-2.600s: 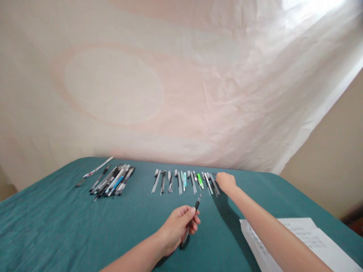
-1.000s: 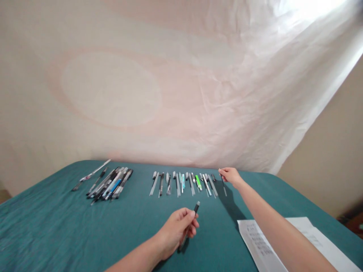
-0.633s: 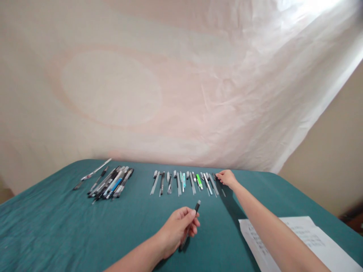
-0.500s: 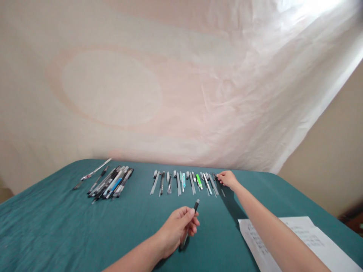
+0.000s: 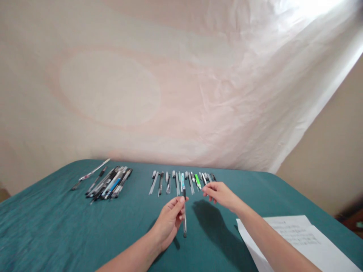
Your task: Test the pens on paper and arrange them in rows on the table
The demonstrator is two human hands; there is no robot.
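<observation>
currently: our left hand (image 5: 169,223) pinches a dark pen (image 5: 184,215) between thumb and fingertips, pen near upright, just right of the knuckles. our right hand (image 5: 219,194) hovers loosely open and empty, near the pen's top. just beyond both hands lies the row of pens (image 5: 176,182); well left of the left hand, a heap of pens (image 5: 109,183). judged step: pen held between pickup and set-down. next move calls for a steady second grip.

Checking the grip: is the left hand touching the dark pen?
Touching. The head view shows the left hand pinching the pen near its upper end.
</observation>
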